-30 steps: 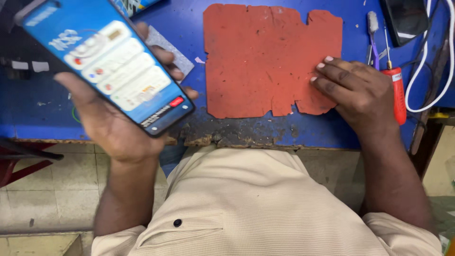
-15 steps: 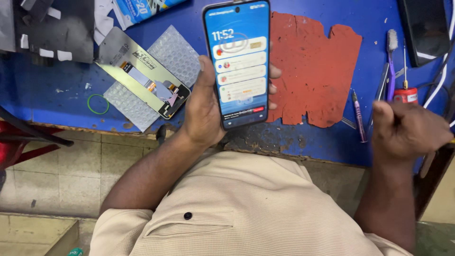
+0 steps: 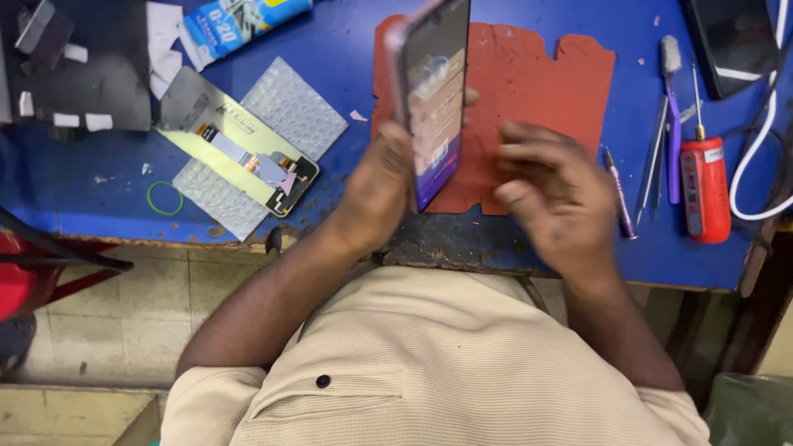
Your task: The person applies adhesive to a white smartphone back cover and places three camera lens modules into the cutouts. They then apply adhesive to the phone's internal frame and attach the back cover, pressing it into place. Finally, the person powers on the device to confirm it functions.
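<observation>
A smartphone [image 3: 434, 99] stands nearly on edge above a red work mat [image 3: 529, 83], its lit screen turned to the person's right, gripped from behind by the left hand [image 3: 380, 186], whose fingers wrap around its back and edges. The right hand [image 3: 549, 194], blurred, hovers just beside the screen with fingers loosely curled and slightly apart, holding nothing. The mat lies on a blue workbench [image 3: 347, 49]. To the right of the mat lie a thin probe tool [image 3: 619, 194], tweezers [image 3: 648, 161], a purple-handled brush [image 3: 671, 116] and a red screwdriver [image 3: 704, 186], near a white cable [image 3: 764, 140] and a dark phone [image 3: 731, 41]. To the left a replacement display panel [image 3: 239, 144] rests on bubble wrap [image 3: 289, 107], beside a green rubber band [image 3: 165, 198].
</observation>
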Tool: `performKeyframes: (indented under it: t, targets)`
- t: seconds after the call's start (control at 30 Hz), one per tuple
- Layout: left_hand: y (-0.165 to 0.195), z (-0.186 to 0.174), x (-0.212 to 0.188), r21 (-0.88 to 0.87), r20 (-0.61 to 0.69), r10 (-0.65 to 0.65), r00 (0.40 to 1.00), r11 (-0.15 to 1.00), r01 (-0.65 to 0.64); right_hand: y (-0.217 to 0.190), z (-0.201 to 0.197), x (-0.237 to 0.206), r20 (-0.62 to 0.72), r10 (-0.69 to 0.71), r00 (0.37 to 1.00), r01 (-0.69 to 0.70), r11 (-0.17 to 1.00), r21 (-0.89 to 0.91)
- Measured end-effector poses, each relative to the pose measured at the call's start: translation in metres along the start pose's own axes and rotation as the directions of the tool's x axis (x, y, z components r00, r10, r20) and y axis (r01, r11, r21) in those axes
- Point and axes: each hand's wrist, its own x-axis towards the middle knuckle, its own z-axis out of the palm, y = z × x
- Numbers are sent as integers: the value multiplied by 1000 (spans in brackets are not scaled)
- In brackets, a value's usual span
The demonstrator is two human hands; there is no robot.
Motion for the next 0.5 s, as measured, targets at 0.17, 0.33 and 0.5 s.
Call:
performKeyframes:
  t: [0.17,0.33,0.5]
  targets:
    - [11,29,4,923,173,39,984,343,-176,35,16,-7,231,161,960,-249,865,435]
    - [10,34,12,875,183,103,978,435,-210,52,8,-14,98,89,991,-108,974,199]
    - [1,21,8,449,146,155,977,870,-205,29,-10,-5,-36,99,994,-90,976,198]
